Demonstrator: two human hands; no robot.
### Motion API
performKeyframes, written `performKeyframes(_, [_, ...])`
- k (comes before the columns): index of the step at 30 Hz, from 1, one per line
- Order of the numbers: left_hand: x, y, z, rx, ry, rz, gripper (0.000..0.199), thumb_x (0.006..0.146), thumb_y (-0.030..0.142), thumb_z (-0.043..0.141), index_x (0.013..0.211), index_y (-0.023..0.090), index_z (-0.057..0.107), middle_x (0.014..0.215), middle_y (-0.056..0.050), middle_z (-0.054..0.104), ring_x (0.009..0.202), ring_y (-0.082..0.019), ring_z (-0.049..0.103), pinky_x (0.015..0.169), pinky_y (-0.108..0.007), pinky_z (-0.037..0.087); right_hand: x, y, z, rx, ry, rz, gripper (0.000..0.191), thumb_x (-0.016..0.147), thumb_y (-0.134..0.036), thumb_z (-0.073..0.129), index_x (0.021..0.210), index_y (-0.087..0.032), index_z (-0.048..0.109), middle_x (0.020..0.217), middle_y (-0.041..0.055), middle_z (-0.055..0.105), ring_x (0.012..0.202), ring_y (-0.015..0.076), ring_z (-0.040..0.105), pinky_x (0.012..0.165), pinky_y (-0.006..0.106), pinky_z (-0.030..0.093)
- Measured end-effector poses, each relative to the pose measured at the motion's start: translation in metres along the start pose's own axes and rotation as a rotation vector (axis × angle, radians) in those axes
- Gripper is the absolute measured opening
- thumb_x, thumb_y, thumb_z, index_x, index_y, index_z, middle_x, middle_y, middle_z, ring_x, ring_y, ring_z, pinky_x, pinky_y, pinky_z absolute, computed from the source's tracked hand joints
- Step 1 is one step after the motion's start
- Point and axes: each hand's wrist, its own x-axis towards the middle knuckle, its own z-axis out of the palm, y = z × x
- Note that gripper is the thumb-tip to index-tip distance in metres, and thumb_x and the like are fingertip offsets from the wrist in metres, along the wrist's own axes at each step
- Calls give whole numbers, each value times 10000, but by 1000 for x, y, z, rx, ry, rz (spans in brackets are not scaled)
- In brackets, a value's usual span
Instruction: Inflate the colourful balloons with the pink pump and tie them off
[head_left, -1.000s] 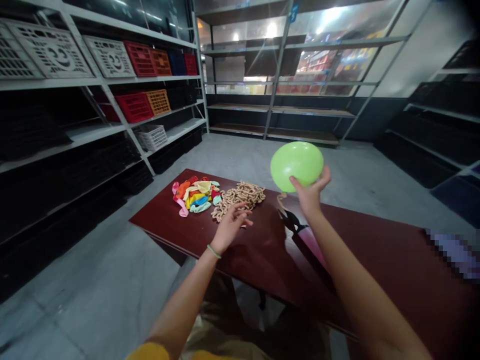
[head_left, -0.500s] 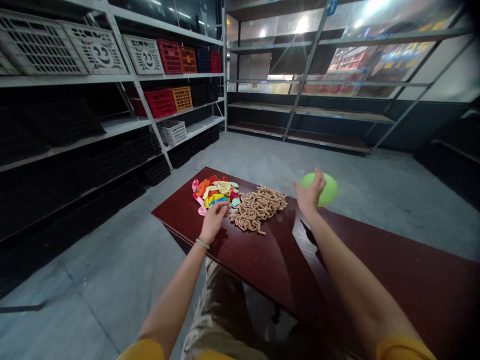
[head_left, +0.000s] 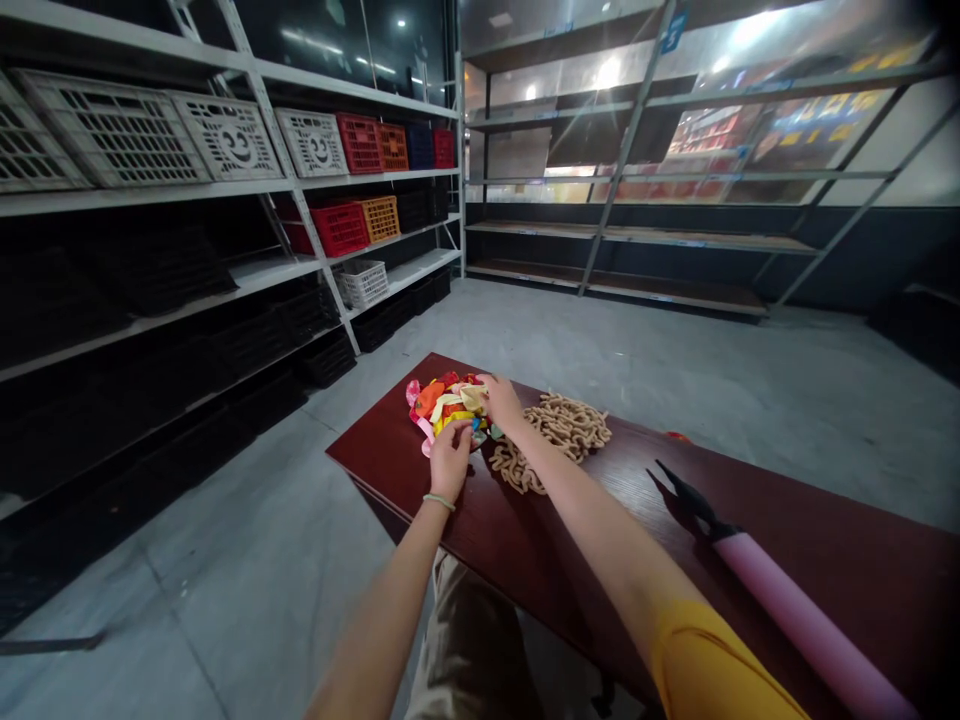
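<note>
A heap of colourful limp balloons [head_left: 430,400] lies on the dark red table [head_left: 375,450]. My left hand [head_left: 451,458] is at the heap's near edge, its fingers pinched together; what they hold, if anything, is too small to make out. On the heap's right side my right hand [head_left: 501,402] touches the pale yellow balloons [head_left: 471,398], its fingertips partly hidden among them. Beneath my right forearm is a pile of beige twisted pieces [head_left: 574,425], partly covered by the arm.
A pink pump [head_left: 802,610] with a black nozzle lies on the table at the right. A small red-orange object [head_left: 678,437] shows at the far edge. Shelves with crates [head_left: 341,228] stand at the left, more shelving [head_left: 690,238] behind.
My right hand has moved left from beyond the table's far edge to the balloon heap. The green balloon it held is out of sight. The view has shifted, and the pink pump now shows.
</note>
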Motion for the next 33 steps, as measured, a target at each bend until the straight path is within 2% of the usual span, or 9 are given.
performKeyframes(4, [2, 0, 1, -16, 9, -5, 251, 837, 380, 651, 997, 187, 665, 877, -57, 691, 662, -159, 665, 656, -298, 555, 8, -9, 0, -13, -34, 25, 169, 861, -161, 512, 952, -168, 654, 1077, 105, 643, 1039, 210, 520, 930, 352, 401])
performKeyframes(7, [3, -5, 0, 16, 23, 20, 287, 844, 392, 642, 1037, 180, 650, 868, -60, 686, 693, -169, 670, 673, -307, 554, 4, -15, -15, 7, -80, 33, 179, 882, -165, 485, 979, -177, 635, 996, 81, 668, 938, 192, 558, 867, 327, 415])
performKeyframes(11, [2, -8, -3, 70, 41, 73, 316, 859, 412, 619, 1066, 175, 644, 911, -82, 685, 777, -195, 673, 725, -337, 551, -9, -24, -56, 67, -182, 7, 169, 890, -194, 510, 1010, -200, 628, 856, 25, 684, 755, 150, 585, 725, 262, 419])
performKeyframes(15, [-3, 9, 7, 18, -8, 128, 379, 823, 391, 675, 1141, 191, 625, 1168, -130, 647, 1109, -249, 616, 950, -397, 490, -30, -34, -115, 145, -252, -66, 157, 905, -229, 522, 1006, -189, 635, 882, 16, 683, 754, 119, 587, 701, 233, 411])
performKeyframes(19, [-21, 45, 37, -228, -294, 73, 460, 800, 399, 705, 1209, 209, 613, 1337, -132, 582, 1263, -267, 527, 1057, -407, 410, -55, -40, -173, 219, -308, -95, 189, 928, -284, 502, 1024, -194, 638, 876, 7, 683, 711, 99, 585, 657, 218, 419])
performKeyframes(23, [-58, 77, 72, -347, -662, -224, 448, 776, 460, 718, 1119, 176, 675, 1119, -122, 694, 1016, -269, 666, 916, -404, 506, -84, -33, -217, 278, -286, -75, 171, 908, -293, 537, 979, -199, 661, 870, 11, 684, 745, 108, 593, 669, 226, 423])
performKeyframes(25, [-78, 85, 87, -361, -786, -327, 434, 779, 494, 704, 1048, 154, 698, 1011, -121, 718, 887, -247, 695, 848, -394, 530, -102, -25, -233, 271, -253, -14, 161, 894, -281, 551, 968, -195, 666, 834, 8, 677, 716, 108, 581, 645, 230, 414])
performKeyframes(30, [-120, 84, 123, -292, -932, -371, 333, 781, 440, 718, 923, 139, 723, 880, -90, 721, 762, -189, 685, 770, -330, 544, -145, 1, -262, 265, -205, 133, 160, 875, -286, 573, 945, -180, 671, 801, 12, 670, 701, 117, 578, 628, 242, 424])
performKeyframes(33, [-138, 77, 139, -291, -1014, -476, 290, 745, 364, 769, 887, 115, 724, 829, -82, 708, 712, -163, 663, 732, -304, 544, -171, 20, -274, 333, -187, 155, 203, 879, -303, 570, 1015, -186, 668, 871, 25, 689, 770, 132, 612, 694, 266, 474])
